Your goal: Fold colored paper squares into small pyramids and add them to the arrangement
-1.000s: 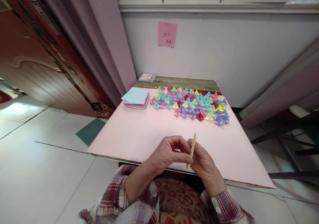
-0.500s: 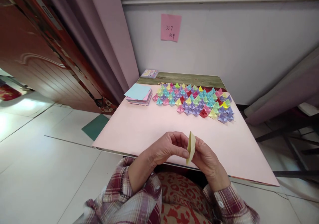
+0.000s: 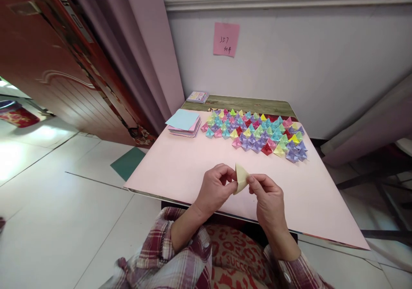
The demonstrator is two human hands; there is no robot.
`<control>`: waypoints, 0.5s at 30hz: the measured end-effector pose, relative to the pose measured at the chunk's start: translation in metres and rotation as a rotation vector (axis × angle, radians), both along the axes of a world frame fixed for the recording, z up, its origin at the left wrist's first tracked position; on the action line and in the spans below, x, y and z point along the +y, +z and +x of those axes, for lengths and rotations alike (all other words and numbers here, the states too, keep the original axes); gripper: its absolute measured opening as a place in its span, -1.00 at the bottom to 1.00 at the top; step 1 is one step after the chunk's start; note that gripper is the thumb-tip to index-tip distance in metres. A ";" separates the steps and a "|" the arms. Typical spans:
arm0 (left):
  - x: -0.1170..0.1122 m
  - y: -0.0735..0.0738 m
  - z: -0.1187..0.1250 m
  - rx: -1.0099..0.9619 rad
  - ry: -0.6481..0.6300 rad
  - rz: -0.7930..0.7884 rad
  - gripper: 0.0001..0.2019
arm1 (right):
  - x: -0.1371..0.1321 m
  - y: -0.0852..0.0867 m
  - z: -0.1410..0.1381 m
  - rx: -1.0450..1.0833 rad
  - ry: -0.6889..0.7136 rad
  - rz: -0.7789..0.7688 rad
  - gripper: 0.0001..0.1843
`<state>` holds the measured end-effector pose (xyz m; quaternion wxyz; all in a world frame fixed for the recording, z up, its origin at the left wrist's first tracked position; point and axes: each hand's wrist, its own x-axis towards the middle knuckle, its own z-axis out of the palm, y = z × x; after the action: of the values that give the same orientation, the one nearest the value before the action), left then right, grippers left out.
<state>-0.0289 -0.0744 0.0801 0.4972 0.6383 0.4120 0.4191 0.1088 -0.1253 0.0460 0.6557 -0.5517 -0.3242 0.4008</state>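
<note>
A folded pale yellow paper (image 3: 241, 178) is held between my two hands above the near part of the pink tabletop (image 3: 180, 164). My left hand (image 3: 217, 187) grips its left edge, fingers behind and thumb low. At its right corner, my right hand (image 3: 267, 193) pinches it between thumb and curled fingers. Beyond the hands, many small folded paper pieces (image 3: 257, 133) in purple, blue, pink, green, yellow and red lie grouped at the far right of the table.
A stack of square papers (image 3: 183, 121), light blue on top, sits at the back left. Behind it lies a small printed packet (image 3: 198, 96). A pink note (image 3: 226, 39) is stuck on the wall. A dark green sheet (image 3: 128, 163) is on the floor, left of the table.
The yellow paper has turned from nearly edge-on to showing a broad triangular face. My right hand has shifted to pinch its right corner. The whole view has moved slightly.
</note>
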 end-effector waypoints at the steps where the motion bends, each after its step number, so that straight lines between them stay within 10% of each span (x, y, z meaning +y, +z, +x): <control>1: 0.000 -0.001 -0.001 -0.018 -0.040 -0.058 -0.94 | -0.001 0.000 0.000 -0.028 -0.023 0.013 -0.78; 10: -0.004 -0.001 0.001 -0.273 -0.274 -0.535 -0.62 | -0.007 0.008 -0.003 -0.322 -0.213 0.167 -0.92; 15: 0.003 -0.004 -0.003 -0.428 -0.364 -0.690 -0.62 | -0.014 0.012 -0.003 -0.314 -0.004 0.217 -0.92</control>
<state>-0.0315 -0.0718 0.0764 0.8209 0.3959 0.2967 0.2853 0.1061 -0.1395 0.0585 0.6534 -0.5341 -0.4627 0.2714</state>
